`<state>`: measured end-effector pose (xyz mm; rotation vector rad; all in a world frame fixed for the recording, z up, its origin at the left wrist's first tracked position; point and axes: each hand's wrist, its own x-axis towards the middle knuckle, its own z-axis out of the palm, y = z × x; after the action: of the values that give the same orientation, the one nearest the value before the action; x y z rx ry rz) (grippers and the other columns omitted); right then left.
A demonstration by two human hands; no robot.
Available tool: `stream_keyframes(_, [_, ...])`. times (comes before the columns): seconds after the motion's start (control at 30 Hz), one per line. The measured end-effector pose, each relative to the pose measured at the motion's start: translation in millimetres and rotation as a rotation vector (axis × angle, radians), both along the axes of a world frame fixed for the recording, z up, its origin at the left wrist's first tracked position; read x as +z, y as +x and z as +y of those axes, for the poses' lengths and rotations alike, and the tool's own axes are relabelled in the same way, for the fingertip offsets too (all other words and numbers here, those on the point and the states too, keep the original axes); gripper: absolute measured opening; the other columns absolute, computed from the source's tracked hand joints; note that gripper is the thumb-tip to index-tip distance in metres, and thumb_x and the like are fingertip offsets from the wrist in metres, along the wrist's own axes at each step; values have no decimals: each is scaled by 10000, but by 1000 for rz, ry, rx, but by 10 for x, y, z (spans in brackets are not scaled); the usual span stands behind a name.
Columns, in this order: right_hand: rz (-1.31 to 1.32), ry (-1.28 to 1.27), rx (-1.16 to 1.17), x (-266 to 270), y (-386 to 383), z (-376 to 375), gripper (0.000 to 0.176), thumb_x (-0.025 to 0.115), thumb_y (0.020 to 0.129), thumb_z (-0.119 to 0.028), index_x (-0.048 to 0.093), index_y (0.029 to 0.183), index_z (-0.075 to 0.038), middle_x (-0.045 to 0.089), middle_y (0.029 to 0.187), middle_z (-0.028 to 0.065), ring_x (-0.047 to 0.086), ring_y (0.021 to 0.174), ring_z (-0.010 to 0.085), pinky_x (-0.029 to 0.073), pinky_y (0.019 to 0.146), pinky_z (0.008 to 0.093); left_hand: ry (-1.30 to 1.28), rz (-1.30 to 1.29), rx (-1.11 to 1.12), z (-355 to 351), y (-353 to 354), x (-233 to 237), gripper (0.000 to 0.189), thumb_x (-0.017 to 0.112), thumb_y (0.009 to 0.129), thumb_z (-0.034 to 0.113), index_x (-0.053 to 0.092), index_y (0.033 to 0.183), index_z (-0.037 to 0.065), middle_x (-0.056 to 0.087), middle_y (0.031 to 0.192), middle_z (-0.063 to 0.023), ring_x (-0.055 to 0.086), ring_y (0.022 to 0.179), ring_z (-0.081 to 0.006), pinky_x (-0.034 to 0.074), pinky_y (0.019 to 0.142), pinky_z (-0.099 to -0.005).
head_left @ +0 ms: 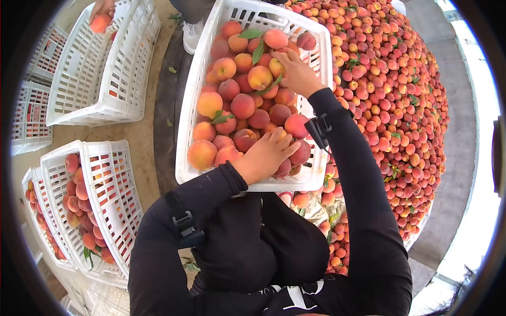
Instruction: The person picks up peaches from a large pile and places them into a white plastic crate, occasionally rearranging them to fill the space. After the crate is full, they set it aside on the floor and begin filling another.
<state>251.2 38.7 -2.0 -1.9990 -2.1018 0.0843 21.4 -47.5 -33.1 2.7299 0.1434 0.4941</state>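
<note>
Head view, only one. White plastic crate point(185, 131), lattice walls, rounded rim, heaped with peaches point(242, 105): round, matte-fuzzy, red to yellow-orange, a few green leaves on top. The heap stands above the rim, so there's little free room inside.

My left hand point(266, 155) lies palm down on the peaches at the near right corner, fingers point(287, 143) loosely spread over two fruits, resting and not clenched. My right hand point(296, 73) is further in by the right wall, fingers bent against a yellowish peach point(276, 67). I can't tell if that one is actually grasped or just touched. Black sleeves, a strap on each arm.

Right of the crate, just beside its wall, is a big loose peach pile point(390, 79). To the left is bare dusty ground, then more white crates: one nearly empty point(105, 68), one part-filled point(105, 195). Top left, another person's hand point(102, 7) holds a single peach point(99, 23) over the nearly empty one.
</note>
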Motion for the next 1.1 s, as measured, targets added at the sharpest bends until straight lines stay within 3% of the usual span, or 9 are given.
stream_keyframes(0.23, [270, -131, -212, 285, -202, -191, 812, 823, 668, -403, 492, 1363, -145, 588, 1196, 202, 628, 1078, 368, 521, 909, 419, -97, -8, -32, 5, -19, -19, 571, 601, 827, 116, 467, 1377, 37, 505, 1341, -143, 459, 1283, -320, 495, 917, -421])
stream_keyframes(0.3, [1107, -198, -345, 272, -348, -472, 895, 814, 722, -487, 437, 1383, -16, 585, 1196, 195, 611, 1118, 288, 491, 954, 370, -227, 21, -57, 74, -52, 55, 515, 598, 839, 105, 506, 1341, 40, 538, 1315, -137, 492, 1267, -304, 504, 900, -419])
stream_keyframes(0.37, [1094, -362, -314, 149, -421, -666, 1000, 778, 757, -563, 367, 1381, 102, 551, 1264, 210, 561, 1188, 254, 446, 1005, 350, -344, 57, -92, 241, -124, 211, 461, 594, 850, 95, 544, 1306, 43, 572, 1289, -131, 525, 1251, -287, 513, 883, -417])
stream_keyframes(0.5, [943, -548, -250, 95, -540, -899, 1021, 726, 766, -624, 350, 1423, 61, 511, 1342, 260, 515, 1276, 322, 390, 1071, 384, -483, 165, 157, 659, -515, 550, 229, 568, 940, 129, 667, 1136, 67, 691, 1023, -101, 669, 983, -265, 526, 842, -364])
stream_keyframes(0.63, [675, -628, 28, 119, -440, -992, 835, 699, 867, -508, 386, 1447, 4, 496, 1348, 173, 481, 1269, 274, 377, 1079, 367, -647, 61, 369, 808, -672, 633, 283, 567, 944, 109, 629, 1214, 51, 687, 1052, -132, 672, 979, -284, 523, 857, -347])
stream_keyframes(0.67, [581, -622, 154, 18, -424, -1026, 828, 680, 854, -564, 431, 1438, -32, 595, 1244, 212, 538, 1223, 383, 420, 1024, 429, -641, 101, 381, 794, -660, 673, 344, 594, 927, 103, 594, 1266, 43, 676, 1114, -146, 659, 1030, -299, 514, 892, -355])
stream_keyframes(0.77, [672, -611, 256, 73, -540, -1147, 792, 657, 877, -546, 422, 1460, -63, 603, 1239, 198, 527, 1237, 375, 404, 1019, 448, -485, 4, 265, 722, -587, 524, 437, 613, 916, 109, 531, 1338, 29, 643, 1207, -160, 628, 1102, -315, 488, 949, -372])
stream_keyframes(1.0, [254, -165, 248, 23, -534, -1323, 787, 691, 839, -484, 407, 1465, -102, 574, 1311, 189, 536, 1218, 356, 374, 1023, 505, -609, 232, 129, 626, -546, 390, 631, 679, 896, 208, 427, 1442, 15, 540, 1393, -207, 536, 1276, -344, 420, 1075, -392])
stream_keyframes(1.1, [423, -233, 195, 400, -626, -1315, 773, 736, 784, -408, 436, 1418, -83, 589, 1263, 192, 551, 1189, 363, 387, 1015, 494, -639, 262, 148, 576, -552, 338, 707, 733, 857, 286, 430, 1432, 8, 543, 1386, -205, 537, 1272, -351, 431, 1063, -398])
